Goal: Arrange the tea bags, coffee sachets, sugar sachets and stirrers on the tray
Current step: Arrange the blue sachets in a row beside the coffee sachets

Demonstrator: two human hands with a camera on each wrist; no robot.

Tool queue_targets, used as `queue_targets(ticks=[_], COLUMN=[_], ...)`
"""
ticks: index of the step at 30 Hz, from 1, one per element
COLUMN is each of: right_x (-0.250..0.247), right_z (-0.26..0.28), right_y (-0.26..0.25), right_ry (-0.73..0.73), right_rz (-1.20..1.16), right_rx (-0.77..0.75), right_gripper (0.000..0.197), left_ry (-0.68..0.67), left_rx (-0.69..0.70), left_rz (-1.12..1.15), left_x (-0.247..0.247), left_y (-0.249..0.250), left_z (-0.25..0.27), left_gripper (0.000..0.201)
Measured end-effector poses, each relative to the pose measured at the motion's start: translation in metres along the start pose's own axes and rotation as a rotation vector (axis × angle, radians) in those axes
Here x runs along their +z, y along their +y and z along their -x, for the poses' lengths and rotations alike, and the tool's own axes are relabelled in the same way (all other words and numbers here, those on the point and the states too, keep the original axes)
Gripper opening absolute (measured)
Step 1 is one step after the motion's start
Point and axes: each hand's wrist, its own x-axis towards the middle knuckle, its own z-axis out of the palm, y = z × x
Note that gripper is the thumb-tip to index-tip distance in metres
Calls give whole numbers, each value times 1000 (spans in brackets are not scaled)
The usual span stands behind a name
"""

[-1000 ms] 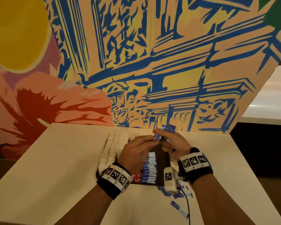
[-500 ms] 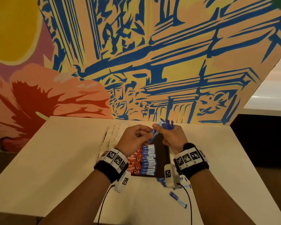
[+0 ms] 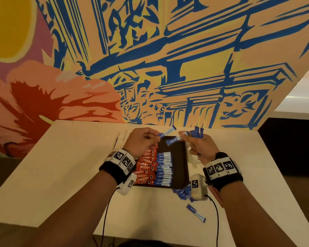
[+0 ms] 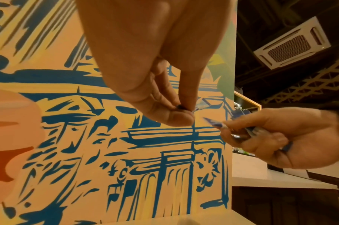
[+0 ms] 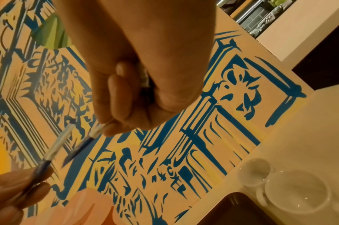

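The left hand pinches one sugar sachet above the tray's far end. The right hand pinches another and grips a bunch. On the tray lie rows of red coffee sachets and sugar sachets; counts are unclear.

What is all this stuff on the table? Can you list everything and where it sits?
Tray: one, dark, middle of the table.
Coffee sachets: a red column, count unclear, left part of tray.
Sugar sachets: a blue-and-white column on tray; a loose pile near its front right corner; one alone nearer the person.
White packets: a row, mostly hidden, left of tray.
Cups: two, clear, right of tray.
Table: one, cream.
Wall painting: orange and blue, behind.
Left hand: pinches one blue sachet.
Right hand: holds a bunch of blue sachets.
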Motion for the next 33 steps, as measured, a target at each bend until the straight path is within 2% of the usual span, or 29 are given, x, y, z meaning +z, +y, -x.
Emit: queue_targets(ticks=[4, 8, 11, 14, 17, 21, 26, 33], right_x=[-10, -8, -5, -4, 1, 9, 8, 1], right_z=[-9, -34, -58, -78, -95, -120, -153, -191], right_y=[1, 17, 33, 50, 67, 93, 112, 141], right_ry=[97, 77, 81, 110, 135, 194, 286, 316], right_rz=[81, 157, 224, 309, 340, 459, 525, 509], right_rx=[38, 110, 191, 289, 333, 327, 350, 418], right_gripper=[15, 22, 16, 28, 31, 21, 3, 9], left_ry=[76, 102, 86, 83, 54, -9, -118, -130], left_rx=[23, 4, -47, -157, -284, -378, -390, -442], left_rz=[-70, -95, -109, -136, -171, -278, -408, -479], left_x=[-19, -34, -38, -38, -30, -11, 17, 43], left_y=[-3, -3, -10, -29, -60, -101, -137, -175], left_z=[-23, -46, -65, -89, -113, -139, -166, -204], left_gripper=[7, 12, 13, 15, 16, 10, 14, 22])
